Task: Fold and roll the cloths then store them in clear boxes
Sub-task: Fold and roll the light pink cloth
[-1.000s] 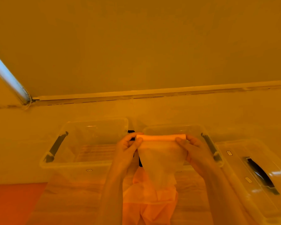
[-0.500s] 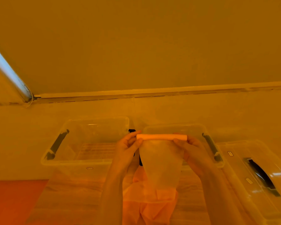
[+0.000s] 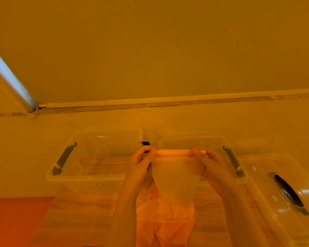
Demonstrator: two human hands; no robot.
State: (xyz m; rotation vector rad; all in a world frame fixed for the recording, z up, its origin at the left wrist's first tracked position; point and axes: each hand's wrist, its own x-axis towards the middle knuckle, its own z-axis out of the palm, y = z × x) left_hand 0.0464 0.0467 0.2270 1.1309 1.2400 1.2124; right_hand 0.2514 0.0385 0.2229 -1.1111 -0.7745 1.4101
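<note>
I hold a thin pale cloth (image 3: 176,179) up in front of me, its top edge rolled into a narrow orange tube. My left hand (image 3: 141,162) pinches the tube's left end and my right hand (image 3: 210,162) pinches its right end. The unrolled part hangs down in a tapering flap. Below it lies a heap of orange cloths (image 3: 165,223) on the table. Two open clear boxes stand behind my hands: the left clear box (image 3: 64,177) and the right clear box (image 3: 191,139), partly hidden by the cloth.
A clear lid (image 3: 275,196) with a dark handle lies at the right. The wood-grain table (image 3: 78,216) has an orange-red area (image 3: 16,220) at its left. A wall and a bright light strip (image 3: 9,77) are behind.
The rolled top edge has become thinner and tighter, and the hanging flap is a little shorter. Both hands stay at the roll's ends, lifted slightly.
</note>
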